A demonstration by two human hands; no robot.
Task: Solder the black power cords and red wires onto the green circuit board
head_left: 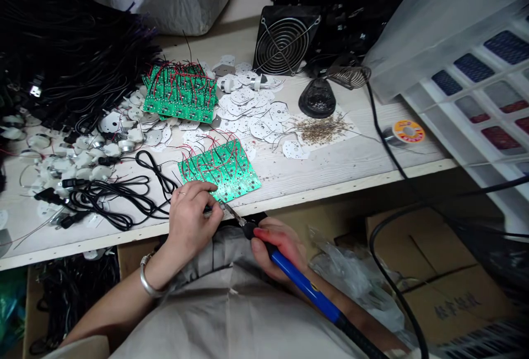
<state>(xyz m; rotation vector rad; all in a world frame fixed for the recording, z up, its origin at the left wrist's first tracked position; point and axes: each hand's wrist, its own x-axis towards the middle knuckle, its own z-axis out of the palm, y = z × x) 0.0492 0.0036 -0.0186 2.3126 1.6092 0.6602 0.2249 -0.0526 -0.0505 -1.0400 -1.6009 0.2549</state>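
My right hand [281, 249] is closed round a soldering iron [303, 284] with a blue handle. Its metal tip points up and left, to the near edge of a green circuit board [243, 174] carrying red and black wires. At that board's near left corner, my left hand [193, 213] has thumb and fingers drawn together on a black cable [159, 210]. The cable's end is mostly hidden by the fingers, close to the iron's tip. Whether the tip touches the board or the cable end, I cannot tell.
Behind lie a stack of wired green boards [179, 94], white discs [243, 117] and a fan [285, 42]. Black cables [66, 50] heap at left. A soldering iron stand [317, 97] and solder spool [407, 132] sit right. The iron's cord [382, 271] loops beside the drawers [475, 111].
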